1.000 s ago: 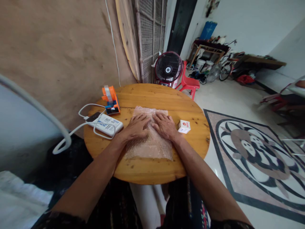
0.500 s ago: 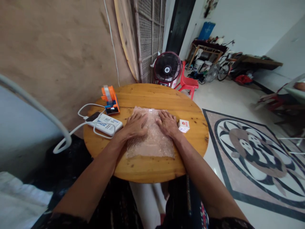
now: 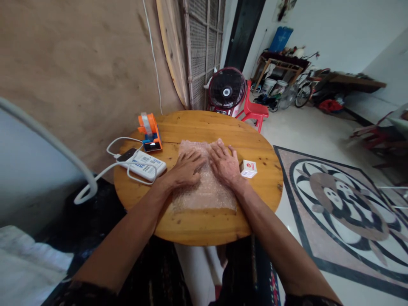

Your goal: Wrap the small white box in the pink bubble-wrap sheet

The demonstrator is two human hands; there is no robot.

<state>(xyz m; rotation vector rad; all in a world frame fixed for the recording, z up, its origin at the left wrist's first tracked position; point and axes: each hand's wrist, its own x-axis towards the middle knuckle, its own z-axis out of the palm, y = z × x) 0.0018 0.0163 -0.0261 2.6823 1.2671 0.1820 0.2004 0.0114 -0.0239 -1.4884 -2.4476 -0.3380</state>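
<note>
A clear sheet of bubble wrap (image 3: 205,193) lies flat on the round wooden table (image 3: 197,229) in front of me. My left hand (image 3: 188,169) rests on its left half, palm down with fingers stretched out. On the upper right part, my right hand (image 3: 225,165) lies flat too, fingers extended. Just right of that hand stands a small white box (image 3: 248,168) with a red mark, apart from the wrap. Parts of the sheet are hidden under both hands.
At the table's left are an orange and blue tape dispenser (image 3: 151,132) and a white box (image 3: 143,166) with a phone and white cable on it. Beyond the far edge stand a dark red fan (image 3: 227,91) and a red chair (image 3: 255,111). A wall rises at left.
My left hand has shifted slightly right over the bubble wrap. My right hand has slid a little forward, and the wrap's top edge is now bunched up near it.
</note>
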